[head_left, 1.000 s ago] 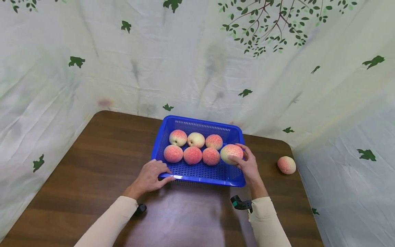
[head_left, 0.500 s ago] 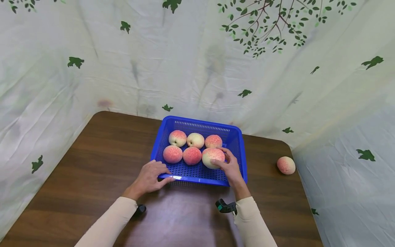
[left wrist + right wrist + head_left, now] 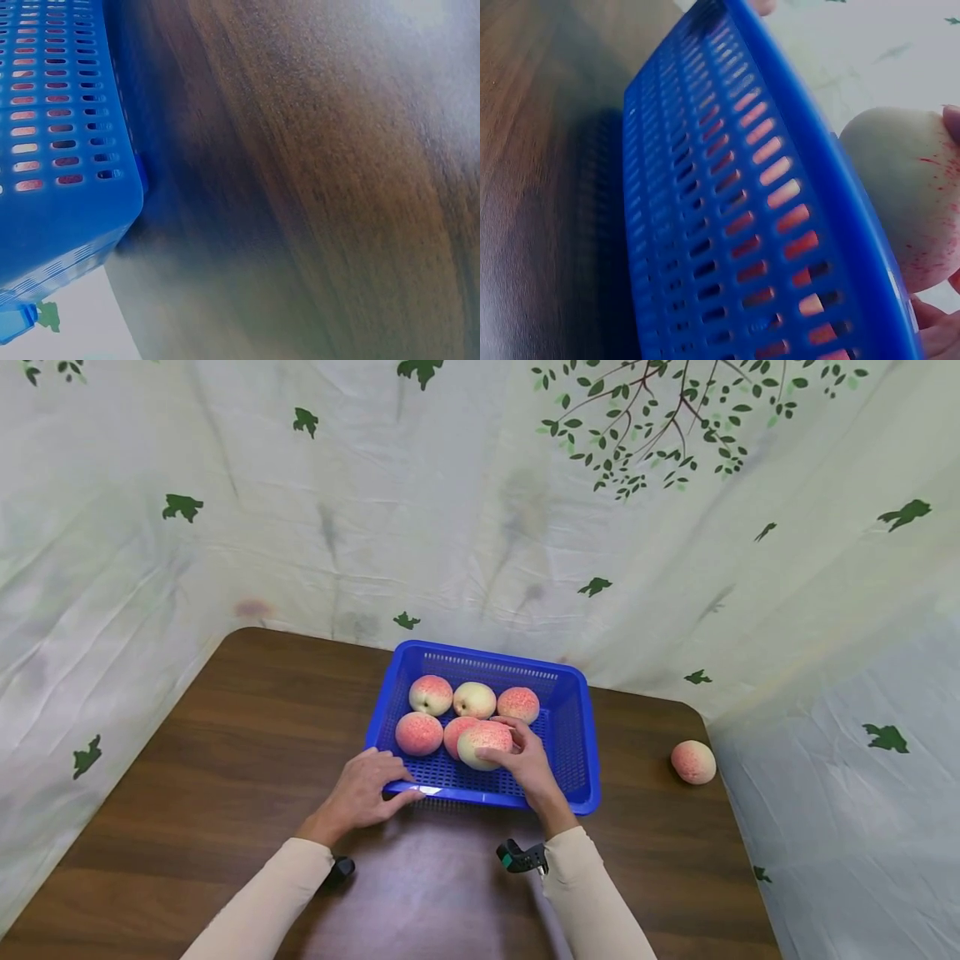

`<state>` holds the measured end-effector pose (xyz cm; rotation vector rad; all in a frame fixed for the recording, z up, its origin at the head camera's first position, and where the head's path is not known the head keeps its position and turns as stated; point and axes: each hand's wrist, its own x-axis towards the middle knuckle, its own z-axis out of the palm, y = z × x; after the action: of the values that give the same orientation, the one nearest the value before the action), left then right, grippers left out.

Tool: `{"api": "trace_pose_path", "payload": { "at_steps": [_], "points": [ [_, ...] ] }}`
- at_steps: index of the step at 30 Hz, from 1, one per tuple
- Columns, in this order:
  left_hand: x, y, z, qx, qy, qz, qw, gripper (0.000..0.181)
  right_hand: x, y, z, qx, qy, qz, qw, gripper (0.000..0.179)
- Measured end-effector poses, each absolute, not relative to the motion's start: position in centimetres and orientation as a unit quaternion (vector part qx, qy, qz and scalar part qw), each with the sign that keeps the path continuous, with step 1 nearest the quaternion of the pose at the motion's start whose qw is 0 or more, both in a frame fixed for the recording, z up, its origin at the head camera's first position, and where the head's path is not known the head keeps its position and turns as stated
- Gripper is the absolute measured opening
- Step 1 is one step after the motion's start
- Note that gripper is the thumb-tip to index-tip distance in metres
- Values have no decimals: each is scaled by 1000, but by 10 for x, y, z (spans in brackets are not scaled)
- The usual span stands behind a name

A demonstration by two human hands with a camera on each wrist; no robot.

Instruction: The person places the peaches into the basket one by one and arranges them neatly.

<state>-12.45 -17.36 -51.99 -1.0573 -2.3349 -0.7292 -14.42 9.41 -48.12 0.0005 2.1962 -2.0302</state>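
Observation:
A blue perforated plastic basket (image 3: 577,735) stands on the brown table with several pink and cream peaches in it. My right hand (image 3: 531,767) grips a pale, red-speckled peach (image 3: 482,747) between thumb and fingers over the near row. In the right wrist view this held peach (image 3: 900,195) shows above the basket's rim (image 3: 832,165). It partly covers a red peach (image 3: 453,737), and my hand hides part of the near row. My left hand (image 3: 366,789) holds the basket's near left corner, its fingers over the rim. The left wrist view shows the basket's side (image 3: 67,210), not the hand.
A single peach (image 3: 693,762) lies on the table near its right edge. Wood tabletop (image 3: 262,718) extends to both sides of the basket. A pale cloth (image 3: 480,527) printed with leaves hangs behind the table and at its sides.
My right hand has carried the speckled peach leftward over the near row, from the basket's right side to near its middle. The left hand has stayed at the corner.

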Motion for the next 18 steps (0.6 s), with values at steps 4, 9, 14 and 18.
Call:
{"api": "trace_pose_path", "payload": {
  "at_steps": [4,9,14,18],
  "points": [
    [-124,-174,-521,-385,-850,-268,241,28,-148,84,-483,-20,750,-656,84,56],
    [-124,-175,-521,-384,-851,-266,240,23,-150,73,-483,-45,772,-622,124,54],
    [-124,-175,-520,-382,-853,-268,234,22,-153,64,-483,-86,786,-592,157,54],
    [-124,-175,-520,-382,-854,-271,225,24,-153,57,-482,-109,787,-581,176,54]
  ]
}}
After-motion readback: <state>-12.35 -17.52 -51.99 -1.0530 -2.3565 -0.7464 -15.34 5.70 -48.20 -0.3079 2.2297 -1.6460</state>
